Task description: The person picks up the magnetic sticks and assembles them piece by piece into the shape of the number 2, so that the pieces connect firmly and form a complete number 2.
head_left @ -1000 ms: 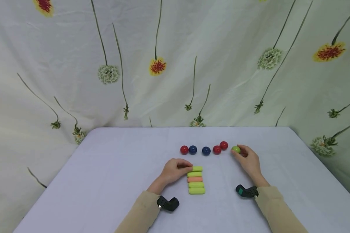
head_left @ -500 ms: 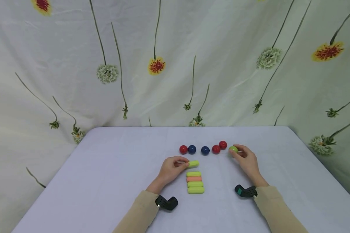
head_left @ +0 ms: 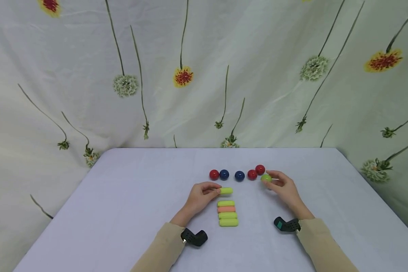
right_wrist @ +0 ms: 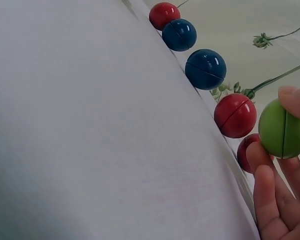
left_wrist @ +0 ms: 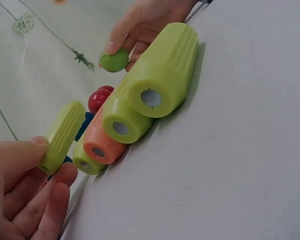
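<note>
My left hand [head_left: 198,198] pinches a yellow-green magnetic stick [head_left: 227,190] between thumb and fingers. In the left wrist view this stick [left_wrist: 64,137] tilts, apart from the others. Below it in the head view several sticks lie in a row, with an orange stick [head_left: 226,209] among yellow-green ones [head_left: 228,222]; their near ends show grey metal discs. At the right, my right hand [head_left: 285,190] holds a green ball [head_left: 266,178] by thumb and fingertips. In the right wrist view the ball [right_wrist: 281,131] has a seam and is close to the red balls.
Left of the green ball, red balls [head_left: 252,174] and blue balls [head_left: 239,176] form a loose line across the white-covered table [head_left: 139,211]. A flowered cloth [head_left: 204,75] hangs behind the table's far edge. Both wrists wear black devices [head_left: 194,237].
My left hand has drawn its stick away from the row, toward the balls. My right hand has moved left and slightly nearer with the green ball, closing on the red balls.
</note>
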{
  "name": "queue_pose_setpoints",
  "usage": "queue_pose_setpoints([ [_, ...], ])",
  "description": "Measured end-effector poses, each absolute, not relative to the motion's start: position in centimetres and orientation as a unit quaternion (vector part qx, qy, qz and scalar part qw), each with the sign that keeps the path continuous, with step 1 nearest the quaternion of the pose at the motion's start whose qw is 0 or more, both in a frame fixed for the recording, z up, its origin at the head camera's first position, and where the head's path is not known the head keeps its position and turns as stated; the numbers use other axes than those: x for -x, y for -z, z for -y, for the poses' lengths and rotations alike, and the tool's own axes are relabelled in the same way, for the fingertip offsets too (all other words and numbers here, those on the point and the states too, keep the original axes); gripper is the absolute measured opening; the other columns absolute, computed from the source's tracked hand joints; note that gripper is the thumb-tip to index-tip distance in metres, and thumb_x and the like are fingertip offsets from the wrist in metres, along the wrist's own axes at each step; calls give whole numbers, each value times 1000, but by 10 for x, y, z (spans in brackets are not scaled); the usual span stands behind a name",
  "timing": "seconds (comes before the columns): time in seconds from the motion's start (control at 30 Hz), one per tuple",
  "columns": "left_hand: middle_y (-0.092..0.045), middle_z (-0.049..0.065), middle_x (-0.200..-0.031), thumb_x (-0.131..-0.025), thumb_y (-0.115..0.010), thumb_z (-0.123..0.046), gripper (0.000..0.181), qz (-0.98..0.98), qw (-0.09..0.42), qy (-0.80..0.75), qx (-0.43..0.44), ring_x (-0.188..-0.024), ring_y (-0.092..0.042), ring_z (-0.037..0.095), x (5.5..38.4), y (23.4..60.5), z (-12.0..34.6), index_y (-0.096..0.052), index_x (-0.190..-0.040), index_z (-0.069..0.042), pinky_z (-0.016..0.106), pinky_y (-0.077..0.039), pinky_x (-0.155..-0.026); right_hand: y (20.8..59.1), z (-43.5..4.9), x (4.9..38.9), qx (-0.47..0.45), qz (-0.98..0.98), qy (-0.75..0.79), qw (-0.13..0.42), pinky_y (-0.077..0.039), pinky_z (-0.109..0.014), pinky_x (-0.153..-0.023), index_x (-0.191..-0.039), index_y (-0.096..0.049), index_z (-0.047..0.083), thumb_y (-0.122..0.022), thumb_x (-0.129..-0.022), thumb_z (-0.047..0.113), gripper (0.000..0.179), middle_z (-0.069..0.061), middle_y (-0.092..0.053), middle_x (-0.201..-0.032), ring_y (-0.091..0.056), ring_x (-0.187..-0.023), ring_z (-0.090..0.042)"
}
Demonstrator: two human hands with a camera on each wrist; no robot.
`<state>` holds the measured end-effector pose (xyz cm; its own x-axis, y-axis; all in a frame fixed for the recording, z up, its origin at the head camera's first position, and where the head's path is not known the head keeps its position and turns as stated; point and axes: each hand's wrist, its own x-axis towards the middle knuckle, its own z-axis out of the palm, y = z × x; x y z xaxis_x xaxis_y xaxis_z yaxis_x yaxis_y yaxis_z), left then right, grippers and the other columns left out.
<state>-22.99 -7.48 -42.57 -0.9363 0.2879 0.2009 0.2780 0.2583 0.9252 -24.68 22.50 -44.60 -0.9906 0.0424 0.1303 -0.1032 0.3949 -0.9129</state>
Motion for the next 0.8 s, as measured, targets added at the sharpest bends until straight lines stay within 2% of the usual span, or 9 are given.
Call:
queue_pose_setpoints([
  [0.33,-69,13,-98,-89,-64,-9,19,-784,17,-600,-157,-81,-63,12,223,416,74,-68,-103,3,19,-48,-72,444,-220,243,-58,835,-546,21,-48,-22,-77,-123,-60,4,-73,-82,28,49,-16,-57,-123,-59,-96,-23],
  [0.63,-68,15,-98,-89,-64,-8,20,-775,32,-611,-156,-81,-63,14,220,415,72,-67,-104,5,18,-48,-71,441,-212,238,-111,813,-571,-30,-51,-24,-76,-118,-61,-1,-74,-82,22,45,-16,-63,-112,-63,-94,-22],
  [0.8,-68,13,-97,-88,-65,-8,20,-767,42,-619,-161,-81,-63,15,221,416,71,-67,-104,4,19,-48,-70,443,-209,238,-125,816,-564,-41,-51,-24,-78,-120,-60,0,-73,-82,23,45,-15,-62,-115,-63,-96,-22],
])
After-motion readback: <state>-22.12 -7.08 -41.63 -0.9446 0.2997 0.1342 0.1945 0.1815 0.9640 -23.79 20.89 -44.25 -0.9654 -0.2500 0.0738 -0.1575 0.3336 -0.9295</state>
